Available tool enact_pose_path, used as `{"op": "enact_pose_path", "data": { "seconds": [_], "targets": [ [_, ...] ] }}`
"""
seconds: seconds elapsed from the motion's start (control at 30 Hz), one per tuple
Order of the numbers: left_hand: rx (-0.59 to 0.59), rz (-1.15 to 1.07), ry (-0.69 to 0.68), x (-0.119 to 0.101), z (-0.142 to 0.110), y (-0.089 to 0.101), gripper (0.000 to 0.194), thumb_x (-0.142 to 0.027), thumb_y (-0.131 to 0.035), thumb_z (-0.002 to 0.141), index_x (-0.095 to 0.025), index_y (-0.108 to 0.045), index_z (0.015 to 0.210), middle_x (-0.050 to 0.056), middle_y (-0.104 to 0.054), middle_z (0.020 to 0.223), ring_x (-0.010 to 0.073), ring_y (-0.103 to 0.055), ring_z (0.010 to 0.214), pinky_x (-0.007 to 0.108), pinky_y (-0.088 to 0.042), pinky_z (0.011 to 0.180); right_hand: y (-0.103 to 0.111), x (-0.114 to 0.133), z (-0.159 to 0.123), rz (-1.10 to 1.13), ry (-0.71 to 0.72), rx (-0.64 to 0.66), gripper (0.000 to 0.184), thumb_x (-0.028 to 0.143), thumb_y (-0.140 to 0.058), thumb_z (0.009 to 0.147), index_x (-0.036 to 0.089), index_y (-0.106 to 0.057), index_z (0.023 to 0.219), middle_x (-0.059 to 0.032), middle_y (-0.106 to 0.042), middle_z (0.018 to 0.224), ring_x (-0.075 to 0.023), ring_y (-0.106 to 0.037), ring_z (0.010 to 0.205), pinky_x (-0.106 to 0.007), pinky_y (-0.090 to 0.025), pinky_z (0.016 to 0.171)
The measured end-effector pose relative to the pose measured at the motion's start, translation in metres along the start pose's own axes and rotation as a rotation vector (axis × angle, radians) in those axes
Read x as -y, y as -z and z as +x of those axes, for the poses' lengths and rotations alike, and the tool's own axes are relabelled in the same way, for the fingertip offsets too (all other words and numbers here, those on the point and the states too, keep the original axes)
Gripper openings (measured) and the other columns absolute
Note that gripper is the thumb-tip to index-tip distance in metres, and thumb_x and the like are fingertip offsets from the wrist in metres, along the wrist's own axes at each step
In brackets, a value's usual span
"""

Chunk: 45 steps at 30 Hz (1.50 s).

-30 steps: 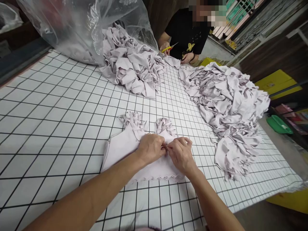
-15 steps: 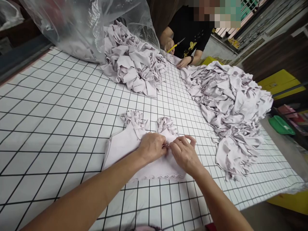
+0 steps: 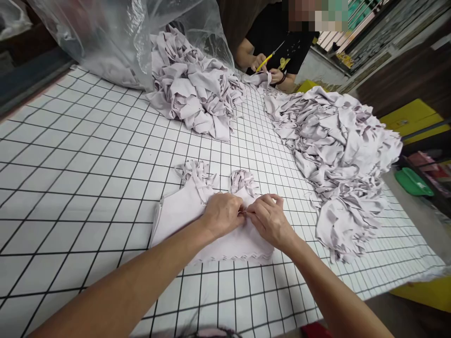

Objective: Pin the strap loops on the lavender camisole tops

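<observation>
A layered stack of pale pink strappy garments [image 3: 183, 206] lies flat in front of me, with a wavy trimmed edge toward me. Two bunches of straps, a left bunch [image 3: 197, 176] and a right bunch [image 3: 243, 180], stick out from its far side. My left hand [image 3: 223, 213] is closed over the middle of the stack, pinching the top garment's fabric between thumb and fingers. Almost touching it, my right hand [image 3: 269, 220] pinches at the same spot, its outer fingers curled loosely. The small bit between the fingertips is mostly hidden.
A pile of pale fabric pieces [image 3: 197, 94] spills from a clear plastic bag [image 3: 116, 51]. A larger heap [image 3: 338, 136] lies along the right of the checked tablecloth [image 3: 88, 188]. Across the table a co-worker [image 3: 268, 37] holds yellow-handled scissors [image 3: 264, 63] and fabric.
My right hand has shifted slightly left, toward my left hand. My left hand stays in place. The co-worker's hands have lifted the fabric and come closer together.
</observation>
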<state>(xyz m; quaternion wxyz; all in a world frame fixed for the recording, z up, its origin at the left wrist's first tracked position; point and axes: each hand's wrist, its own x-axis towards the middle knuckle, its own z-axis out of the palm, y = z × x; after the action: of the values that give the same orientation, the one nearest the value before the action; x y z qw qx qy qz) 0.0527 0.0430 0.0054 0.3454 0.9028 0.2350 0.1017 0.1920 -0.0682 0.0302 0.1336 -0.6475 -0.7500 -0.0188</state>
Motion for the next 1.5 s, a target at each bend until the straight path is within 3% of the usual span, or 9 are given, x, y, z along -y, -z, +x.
{"op": "enact_pose_path", "data": {
  "seconds": [0.93,1.5],
  "targets": [
    [-0.014,0.045,-0.012,0.0014,0.0018,-0.0025,0.011,-0.027,-0.062,0.073,-0.018,-0.066,0.067,0.001,-0.069,0.069,0.0184,-0.061,0.064,0.029,-0.042,0.057,0.0009,0.0013,0.0015,-0.031,0.037,0.02,0.013,0.009,-0.047,0.091,0.019,-0.053,0.086,0.0015,-0.06,0.073,-0.0149,-0.049,0.078,-0.042,-0.027,0.096],
    [0.035,0.037,0.009,-0.0017,0.0016,0.0026,0.012,-0.026,-0.062,0.075,-0.018,-0.071,0.074,0.004,-0.072,0.076,0.0199,-0.065,0.072,0.03,-0.048,0.066,-0.0016,-0.0064,-0.0073,-0.234,0.111,0.072,0.024,0.0,-0.045,0.086,0.02,-0.056,0.093,0.0018,-0.06,0.074,-0.0153,-0.053,0.084,-0.043,-0.025,0.1]
  ]
}}
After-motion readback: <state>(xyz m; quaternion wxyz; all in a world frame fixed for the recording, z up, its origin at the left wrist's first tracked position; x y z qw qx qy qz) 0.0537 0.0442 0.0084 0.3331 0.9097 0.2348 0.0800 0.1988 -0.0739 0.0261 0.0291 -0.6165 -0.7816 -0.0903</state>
